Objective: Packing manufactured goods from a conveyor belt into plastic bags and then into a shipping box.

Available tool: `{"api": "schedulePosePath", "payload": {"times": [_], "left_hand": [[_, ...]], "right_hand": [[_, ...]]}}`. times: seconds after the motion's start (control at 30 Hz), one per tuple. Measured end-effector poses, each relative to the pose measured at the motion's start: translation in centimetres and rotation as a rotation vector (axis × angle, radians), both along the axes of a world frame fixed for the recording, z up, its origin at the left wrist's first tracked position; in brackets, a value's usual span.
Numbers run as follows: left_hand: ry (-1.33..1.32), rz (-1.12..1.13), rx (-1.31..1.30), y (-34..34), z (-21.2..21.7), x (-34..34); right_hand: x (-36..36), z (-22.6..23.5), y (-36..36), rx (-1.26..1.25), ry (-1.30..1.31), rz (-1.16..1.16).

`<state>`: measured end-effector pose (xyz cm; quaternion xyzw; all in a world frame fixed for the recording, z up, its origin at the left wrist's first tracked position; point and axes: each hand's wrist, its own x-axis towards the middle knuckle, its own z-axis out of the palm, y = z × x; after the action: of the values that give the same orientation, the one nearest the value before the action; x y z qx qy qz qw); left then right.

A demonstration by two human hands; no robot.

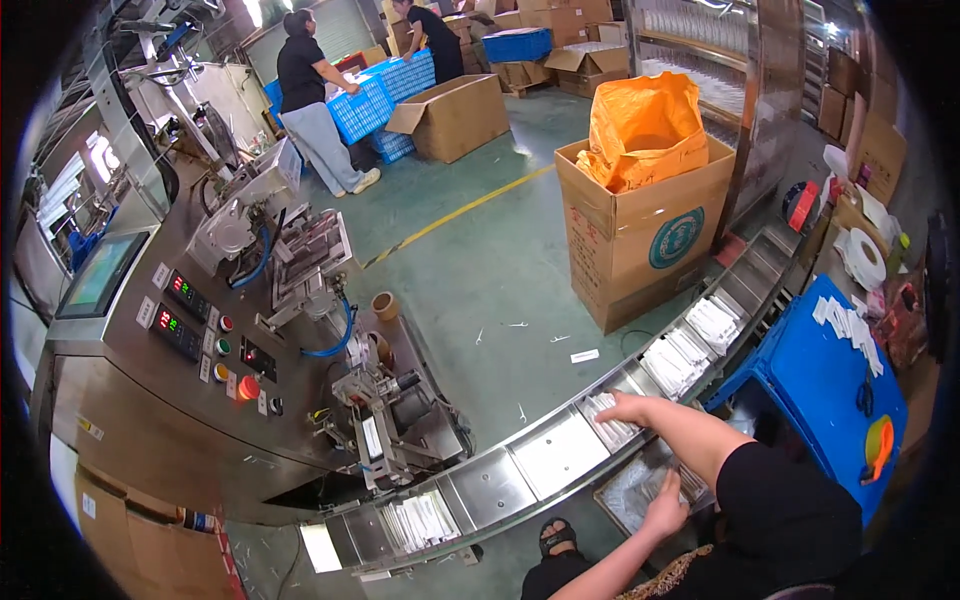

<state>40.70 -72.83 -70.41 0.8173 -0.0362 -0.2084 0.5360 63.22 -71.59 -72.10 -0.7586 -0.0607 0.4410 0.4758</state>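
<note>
A curved steel conveyor (560, 455) with divided compartments runs across the lower middle. My right hand (628, 408) reaches out from a black sleeve and lies on a bundle of white packets (610, 430) in one compartment, fingers closed over its top. My left hand (665, 512) is lower, over a shallow tray (625, 495) of clear-wrapped white pieces by my lap; its grip is hidden. More white packets (690, 350) fill the compartments further right, and another bundle (420, 520) lies near the machine's mouth.
A packing machine with a control panel (200, 330) and a screen (100, 275) stands at left. A cardboard box with an orange bag (645, 130) is beyond the conveyor. A blue crate (830, 380) sits at right. Two people work at blue crates (360, 105) far back.
</note>
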Motion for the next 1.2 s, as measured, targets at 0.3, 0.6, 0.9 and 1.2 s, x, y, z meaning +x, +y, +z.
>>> {"api": "schedulePosePath", "payload": {"times": [0.3, 0.6, 0.9, 1.2], "left_hand": [[0.019, 0.009, 0.008, 0.1, 1.5, 0.1], [0.052, -0.040, 0.083, -0.4, 0.6, 0.3], [0.031, -0.015, 0.043, -0.5, 0.3, 0.4], [0.049, -0.005, -0.039, 0.0, 3.8, 1.0]], "right_hand": [[-1.2, 2.0, 1.0, 0.108, 0.137, -0.116], [-1.7, 1.0, 2.0, 0.117, 0.223, -0.221], [-0.7, 2.1, 0.7, 0.169, 0.386, -0.167], [-0.2, -1.2, 0.2, 0.005, -0.026, -0.081]]}}
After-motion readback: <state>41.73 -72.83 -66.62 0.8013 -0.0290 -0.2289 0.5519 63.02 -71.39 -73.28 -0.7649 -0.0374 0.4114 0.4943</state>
